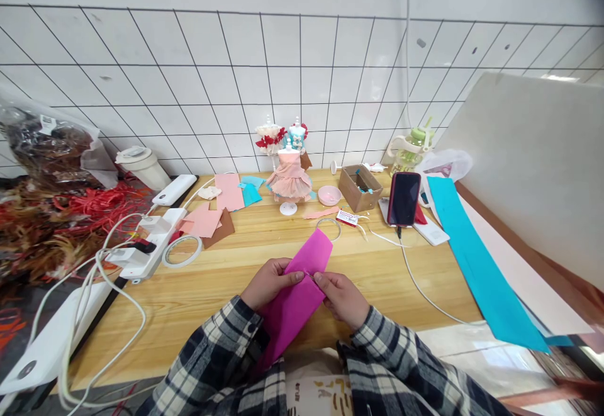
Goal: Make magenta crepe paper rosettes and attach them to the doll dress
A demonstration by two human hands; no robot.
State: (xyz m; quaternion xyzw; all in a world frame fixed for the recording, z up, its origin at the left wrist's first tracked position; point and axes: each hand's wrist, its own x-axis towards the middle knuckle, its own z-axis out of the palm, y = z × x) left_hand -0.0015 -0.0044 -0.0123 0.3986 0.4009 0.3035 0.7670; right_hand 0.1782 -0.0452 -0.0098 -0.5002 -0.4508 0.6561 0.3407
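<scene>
A long magenta strip (295, 315) of paper or cloth, I cannot tell which, slants from my lap up over the near part of the table. My left hand (271, 281) grips its left edge, thumb on top near the middle. From the other side, my right hand (344, 296) pinches the strip with thumb and forefinger, close to the left thumb. The strip is gathered into small creases between the two thumbs. Any small item in the right pinch is too small to make out. Just beyond the strip's far end lies a thin ring (336, 222).
Miniature dress stands, the front one in a pink dress (287, 177), stand at the back beside a pink bowl (329, 196) and a cardboard box (355, 192). A propped phone (404, 199) and turquoise strip (481, 258) are right. Left are a power strip (155, 246) with cables and a tape roll (182, 265).
</scene>
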